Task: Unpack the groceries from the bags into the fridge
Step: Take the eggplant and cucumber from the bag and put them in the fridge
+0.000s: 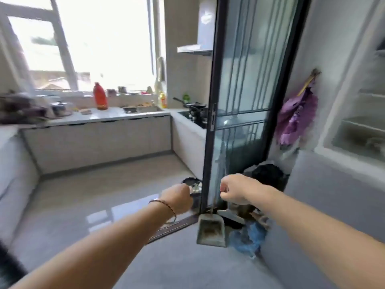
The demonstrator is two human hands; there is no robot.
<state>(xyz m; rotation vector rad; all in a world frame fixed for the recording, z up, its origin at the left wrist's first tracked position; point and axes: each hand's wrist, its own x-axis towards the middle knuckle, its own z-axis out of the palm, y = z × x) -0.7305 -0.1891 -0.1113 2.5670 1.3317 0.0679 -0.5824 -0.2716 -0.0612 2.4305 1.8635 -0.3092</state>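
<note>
Little seemingly done: stretching left hand point(179, 198) and right hand point(235, 190) forward, fingers point(224, 189) curling, unable to tell around what, toward a dark bag point(268, 174) at the floor's point(93, 195) far edge beside the glass door point(239, 101), leaving all unpacking ahead.

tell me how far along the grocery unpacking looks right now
Done: nothing that shows; no grocery bag is in view. In hand: the left hand and right hand reach forward with curled fingers by the glass door; whether either holds anything is too blurred to tell. Left: seemingly the whole job; the blurred white shelves at the right edge may be the fridge.
</note>
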